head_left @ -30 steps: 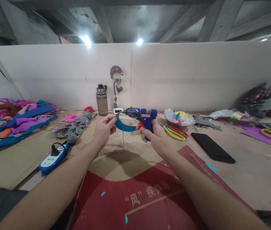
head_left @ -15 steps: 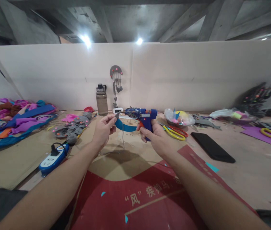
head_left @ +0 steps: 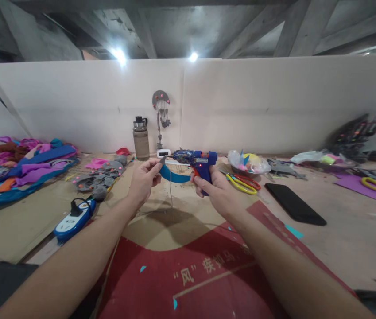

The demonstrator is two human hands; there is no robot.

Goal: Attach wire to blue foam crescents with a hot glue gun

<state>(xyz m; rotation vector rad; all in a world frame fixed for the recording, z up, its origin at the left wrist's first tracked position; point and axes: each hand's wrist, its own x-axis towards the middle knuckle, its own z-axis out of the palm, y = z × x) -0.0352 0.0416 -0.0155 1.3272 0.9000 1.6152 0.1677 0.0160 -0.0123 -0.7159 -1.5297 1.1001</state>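
In my right hand (head_left: 219,188) is a blue glue gun (head_left: 203,166), its fingers wrapped round the handle and its nozzle pointing left. My left hand (head_left: 145,181) pinches the pointed left end of a curved blue strip (head_left: 176,177), possibly felt, with a grey piece at that tip. The nozzle is close to this tip; whether they touch I cannot tell. A thin grey cord (head_left: 171,195) hangs down from the strip. The strip's right end reaches the fingers of my right hand.
Cardboard with a red printed part (head_left: 161,283) lies below my hands. To the left are a power strip (head_left: 73,221), grey felt pieces (head_left: 103,179) and a bottle (head_left: 141,139). Scissors (head_left: 242,184) and a black phone (head_left: 294,204) lie to the right. A grey moon-shaped hanging (head_left: 161,99) is on the wall.
Almost nothing differs; both hands, the strip and the glue gun stay in nearly the same place.
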